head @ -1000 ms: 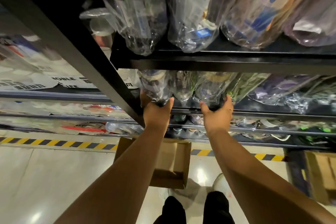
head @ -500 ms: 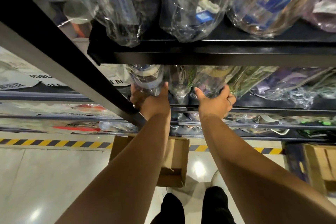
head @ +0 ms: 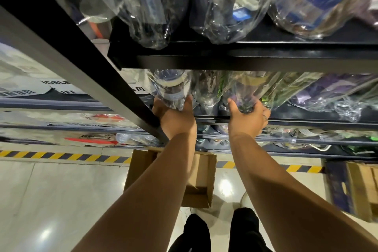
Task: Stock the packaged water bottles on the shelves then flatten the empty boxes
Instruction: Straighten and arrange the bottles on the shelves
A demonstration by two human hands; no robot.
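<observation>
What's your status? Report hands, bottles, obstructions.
Left hand grips left bagged bottle on shelf. Right hand grips right bagged bottle. Black upright beside left hand; cardboard box on floor.

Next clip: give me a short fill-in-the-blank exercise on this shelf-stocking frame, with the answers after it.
1. The left hand grips the left bottle and the right hand grips the right bottle, both on a shelf coloured ____.
2. The cardboard box on the floor has its top ____.
3. The floor tape is striped black and ____.

Missing words: black; open; yellow.
</observation>
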